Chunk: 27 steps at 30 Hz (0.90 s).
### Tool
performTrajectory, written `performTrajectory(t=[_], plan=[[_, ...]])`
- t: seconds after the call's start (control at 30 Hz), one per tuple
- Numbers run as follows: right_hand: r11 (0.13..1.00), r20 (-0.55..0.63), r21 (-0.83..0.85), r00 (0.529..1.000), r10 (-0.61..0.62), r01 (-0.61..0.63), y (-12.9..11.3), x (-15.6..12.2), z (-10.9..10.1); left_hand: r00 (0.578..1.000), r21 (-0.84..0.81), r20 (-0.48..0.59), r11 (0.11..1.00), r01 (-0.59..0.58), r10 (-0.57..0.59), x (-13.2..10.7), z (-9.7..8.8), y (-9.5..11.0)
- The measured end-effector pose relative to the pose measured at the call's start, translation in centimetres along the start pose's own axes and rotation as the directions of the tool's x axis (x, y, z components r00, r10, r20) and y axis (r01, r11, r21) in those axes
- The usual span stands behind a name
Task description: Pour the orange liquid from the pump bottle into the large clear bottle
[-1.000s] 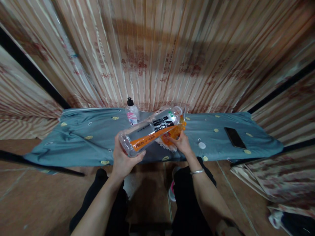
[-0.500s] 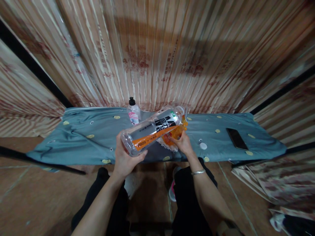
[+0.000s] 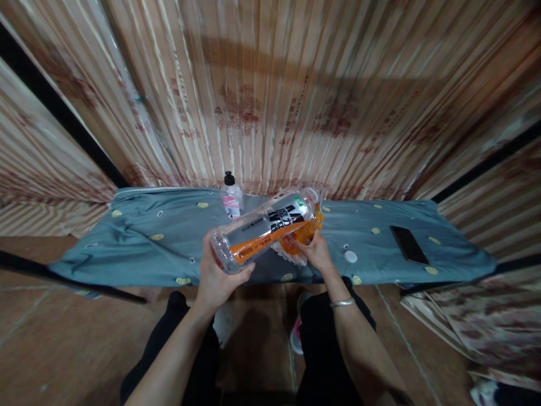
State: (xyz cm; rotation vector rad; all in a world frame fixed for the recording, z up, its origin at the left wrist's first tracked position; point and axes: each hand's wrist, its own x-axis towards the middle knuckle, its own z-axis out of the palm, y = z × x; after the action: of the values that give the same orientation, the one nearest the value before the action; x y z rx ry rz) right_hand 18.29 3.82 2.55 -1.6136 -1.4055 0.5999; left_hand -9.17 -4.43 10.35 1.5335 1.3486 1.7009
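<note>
Head view: clear plastic bottle with orange-and-black label (image 3: 266, 228) is held tilted over the teal cloth-covered table (image 3: 147, 242), its base clasped by the left hand (image 3: 220, 279), its mouth end set against an orange translucent container (image 3: 302, 232) gripped by the right hand (image 3: 316, 255). Small black-capped bottle with pink label (image 3: 231, 197) is seen just behind; round white cap (image 3: 350, 256) and black phone (image 3: 408, 245) are laid on the cloth to the right.

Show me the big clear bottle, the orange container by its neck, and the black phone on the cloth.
clear bottle (image 3: 264, 228): head view, on its label at mid-body.
orange container (image 3: 308, 228): head view, on its orange side below the bottle's neck.
phone (image 3: 409, 245): head view, middle of its dark screen.
</note>
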Motion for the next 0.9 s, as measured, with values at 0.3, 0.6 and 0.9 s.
performTrajectory(t=[0.3, 0.6, 0.9], plan=[[1.000, 0.012, 0.017, 1.000, 0.004, -0.004, 0.18, 0.11, 0.03, 0.999, 0.008, -0.014, 0.999, 0.037, -0.037, -0.09, -0.13, -0.69], [1.000, 0.005, 0.008, 1.000, -0.004, 0.004, -0.16, 0.05, -0.23, 1.000, 0.018, -0.028, 1.000, -0.008, 0.008, -0.01, -0.02, -0.54], [1.000, 0.003, 0.009, 1.000, -0.020, 0.020, -0.10, 0.14, -0.19, 1.000, 0.017, -0.020, 1.000, -0.004, 0.004, 0.05, -0.05, -0.74]])
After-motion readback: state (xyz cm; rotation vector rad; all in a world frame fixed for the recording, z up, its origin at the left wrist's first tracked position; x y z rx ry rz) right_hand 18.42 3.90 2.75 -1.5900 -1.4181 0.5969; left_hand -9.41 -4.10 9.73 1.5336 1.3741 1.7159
